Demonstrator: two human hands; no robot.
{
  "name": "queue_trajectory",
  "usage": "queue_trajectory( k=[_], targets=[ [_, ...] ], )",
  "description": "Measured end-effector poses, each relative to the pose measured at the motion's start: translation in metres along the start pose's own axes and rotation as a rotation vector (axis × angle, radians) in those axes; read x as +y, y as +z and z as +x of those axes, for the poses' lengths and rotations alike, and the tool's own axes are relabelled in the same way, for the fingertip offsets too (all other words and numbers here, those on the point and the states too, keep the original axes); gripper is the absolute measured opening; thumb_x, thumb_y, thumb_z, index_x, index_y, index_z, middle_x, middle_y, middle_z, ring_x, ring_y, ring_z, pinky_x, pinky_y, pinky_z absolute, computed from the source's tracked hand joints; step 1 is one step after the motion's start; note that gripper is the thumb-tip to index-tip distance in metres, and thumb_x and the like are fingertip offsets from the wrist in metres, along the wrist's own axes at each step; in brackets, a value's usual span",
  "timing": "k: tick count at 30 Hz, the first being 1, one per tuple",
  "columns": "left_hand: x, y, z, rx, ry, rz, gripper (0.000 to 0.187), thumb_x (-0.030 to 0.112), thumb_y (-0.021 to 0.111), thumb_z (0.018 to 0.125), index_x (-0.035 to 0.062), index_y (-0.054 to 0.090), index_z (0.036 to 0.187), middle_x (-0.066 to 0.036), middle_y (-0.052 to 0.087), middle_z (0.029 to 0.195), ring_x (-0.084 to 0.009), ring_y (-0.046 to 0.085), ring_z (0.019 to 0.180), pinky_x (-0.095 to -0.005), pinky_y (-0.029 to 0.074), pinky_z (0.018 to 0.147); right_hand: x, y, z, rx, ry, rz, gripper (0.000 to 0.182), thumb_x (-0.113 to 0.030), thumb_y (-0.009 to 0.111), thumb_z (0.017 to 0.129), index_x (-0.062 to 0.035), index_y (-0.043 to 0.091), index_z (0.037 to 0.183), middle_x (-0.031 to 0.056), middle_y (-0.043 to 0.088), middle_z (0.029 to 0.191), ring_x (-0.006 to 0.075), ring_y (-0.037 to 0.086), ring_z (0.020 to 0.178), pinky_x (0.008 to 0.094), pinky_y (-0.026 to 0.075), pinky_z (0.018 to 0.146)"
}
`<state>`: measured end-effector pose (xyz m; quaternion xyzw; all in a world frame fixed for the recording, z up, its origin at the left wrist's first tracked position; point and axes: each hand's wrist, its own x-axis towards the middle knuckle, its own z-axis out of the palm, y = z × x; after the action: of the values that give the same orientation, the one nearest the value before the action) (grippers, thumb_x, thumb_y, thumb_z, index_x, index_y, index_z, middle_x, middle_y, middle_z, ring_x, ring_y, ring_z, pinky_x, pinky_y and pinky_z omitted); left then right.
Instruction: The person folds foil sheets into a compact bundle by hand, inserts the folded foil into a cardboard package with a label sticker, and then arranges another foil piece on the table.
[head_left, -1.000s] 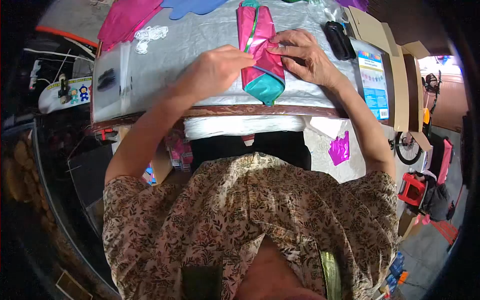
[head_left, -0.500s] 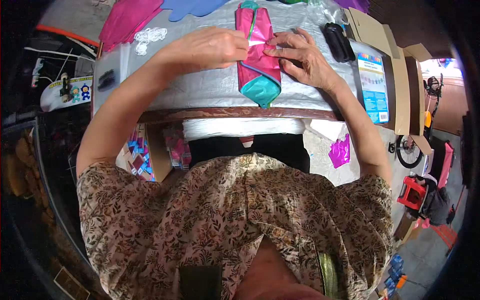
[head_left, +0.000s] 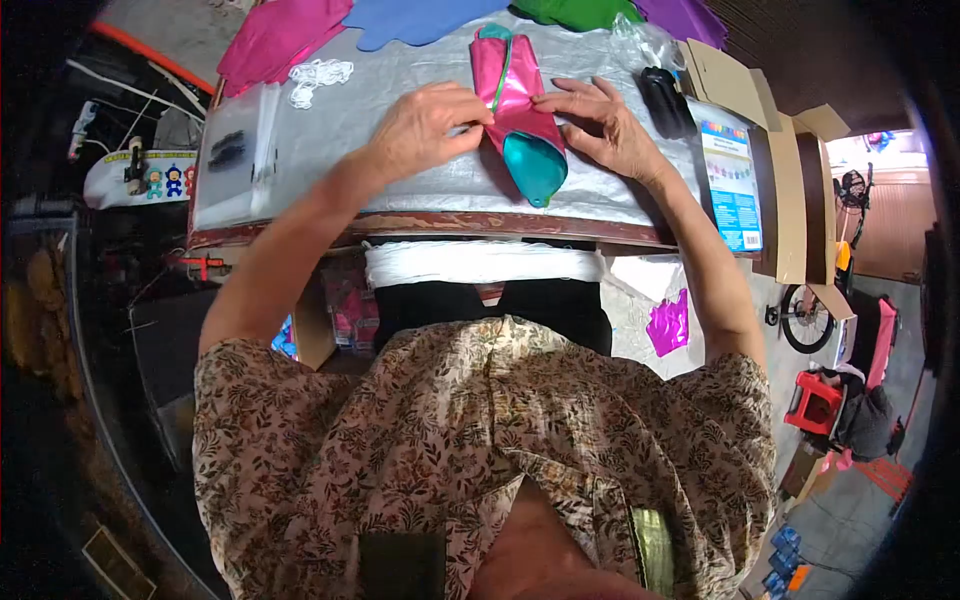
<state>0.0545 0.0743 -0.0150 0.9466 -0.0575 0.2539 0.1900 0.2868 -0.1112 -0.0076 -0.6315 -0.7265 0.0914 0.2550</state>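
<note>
A folded pink and teal foil balloon (head_left: 520,110) lies lengthwise on the silver-covered table (head_left: 400,150), its teal end pointing at me. My left hand (head_left: 430,125) rests at the balloon's left edge, fingertips pinching the foil. My right hand (head_left: 600,125) lies flat on its right side, fingers pressing the pink fold down. Both hands touch the balloon at about its middle.
Flat foil pieces in pink (head_left: 280,30), blue (head_left: 420,18), green (head_left: 580,12) and purple lie at the table's far edge. A white string bundle (head_left: 318,75), a black tool (head_left: 665,100), a printed card (head_left: 730,185) on open cardboard boxes (head_left: 790,180) and a clear bag (head_left: 235,160) surround the hands.
My left hand came back down to the balloon's left edge after lifting a white strip. The balloon's teal end now looks folded narrower, and the view shifted slightly.
</note>
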Motion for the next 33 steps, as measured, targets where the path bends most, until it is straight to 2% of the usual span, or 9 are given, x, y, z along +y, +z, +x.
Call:
queue_trajectory(
  k=[4,7,8,11,15,22,27,30,33],
  targets=[
    [0.012,0.004,-0.007,0.110,-0.124,-0.018,0.013,0.012,0.070,0.080,0.0061,0.071,0.092,-0.007,0.072,0.092,-0.0239,0.067,0.088,-0.0378,0.051,0.083,0.004,0.006,0.003,-0.008,0.019,0.051,0.036,-0.023,0.064,0.089,-0.0162,0.065,0.125,-0.0013,0.066,0.129,0.0258,0.045,0.138,0.0564,0.010,0.119],
    [0.016,0.003,-0.007,0.139,-0.219,-0.018,0.013,0.015,0.073,0.079,0.0069,0.071,0.089,-0.007,0.072,0.091,-0.0238,0.067,0.088,-0.0396,0.050,0.082,0.006,0.013,0.006,0.106,0.025,0.068,0.030,-0.028,0.068,0.090,-0.0111,0.070,0.115,0.0027,0.070,0.120,0.0255,0.053,0.129,0.0499,0.025,0.116],
    [0.020,0.003,-0.007,0.162,-0.295,-0.012,0.014,0.018,0.073,0.080,0.0070,0.071,0.088,-0.007,0.072,0.089,-0.0234,0.067,0.088,-0.0398,0.050,0.082,0.005,0.016,0.008,0.103,0.015,0.063,0.030,-0.028,0.068,0.090,-0.0111,0.070,0.115,0.0027,0.070,0.120,0.0255,0.053,0.129,0.0499,0.025,0.116],
    [0.023,0.006,-0.002,0.221,-0.450,-0.002,0.016,0.023,0.075,0.081,0.0072,0.071,0.084,-0.006,0.072,0.085,-0.0228,0.067,0.089,-0.0403,0.050,0.080,-0.001,0.025,0.015,0.259,0.192,0.238,0.017,-0.019,0.072,0.087,-0.0067,0.075,0.098,0.0081,0.073,0.110,0.0267,0.062,0.112,0.0449,0.040,0.102],
    [0.015,0.019,0.006,0.276,-0.573,0.031,0.024,0.030,0.075,0.082,0.0064,0.070,0.079,-0.008,0.072,0.078,-0.0255,0.068,0.083,-0.0415,0.050,0.075,-0.002,0.037,0.028,0.373,0.224,0.266,0.018,-0.023,0.073,0.088,-0.0052,0.075,0.090,0.0131,0.072,0.101,0.0280,0.064,0.098,0.0403,0.047,0.090],
    [0.011,0.028,0.013,0.321,-0.687,0.119,0.028,0.035,0.072,0.083,0.0078,0.071,0.079,-0.011,0.071,0.073,-0.0331,0.069,0.069,-0.0458,0.050,0.068,-0.006,0.045,0.036,0.456,0.363,0.099,0.023,-0.028,0.074,0.086,-0.0042,0.075,0.088,0.0143,0.071,0.092,0.0303,0.065,0.092,0.0405,0.048,0.084],
    [0.022,0.023,0.020,0.316,-0.776,0.153,0.028,0.036,0.071,0.083,0.0093,0.071,0.078,-0.010,0.071,0.073,-0.0316,0.069,0.072,-0.0472,0.050,0.068,-0.011,0.051,0.038,0.510,0.451,0.122,0.023,-0.027,0.074,0.084,-0.0039,0.074,0.084,0.0141,0.071,0.093,0.0314,0.065,0.091,0.0413,0.048,0.083],
    [0.028,0.015,0.029,0.113,-0.962,0.152,0.029,0.040,0.070,0.084,0.0117,0.072,0.085,-0.011,0.070,0.081,-0.0296,0.065,0.091,-0.0442,0.043,0.085,-0.014,0.054,0.043,0.512,0.531,0.166,0.021,-0.025,0.074,0.083,-0.0040,0.074,0.084,0.0133,0.071,0.093,0.0325,0.064,0.092,0.0434,0.047,0.085],
    [0.018,0.025,0.028,0.258,-0.884,0.324,0.036,0.047,0.073,0.080,0.0111,0.073,0.085,-0.015,0.070,0.078,-0.0347,0.066,0.082,-0.0447,0.048,0.081,-0.006,0.063,0.042,0.521,0.576,0.168,0.020,-0.024,0.074,0.082,-0.0040,0.073,0.084,0.0129,0.070,0.095,0.0335,0.062,0.095,0.0453,0.045,0.087]
  ],
)
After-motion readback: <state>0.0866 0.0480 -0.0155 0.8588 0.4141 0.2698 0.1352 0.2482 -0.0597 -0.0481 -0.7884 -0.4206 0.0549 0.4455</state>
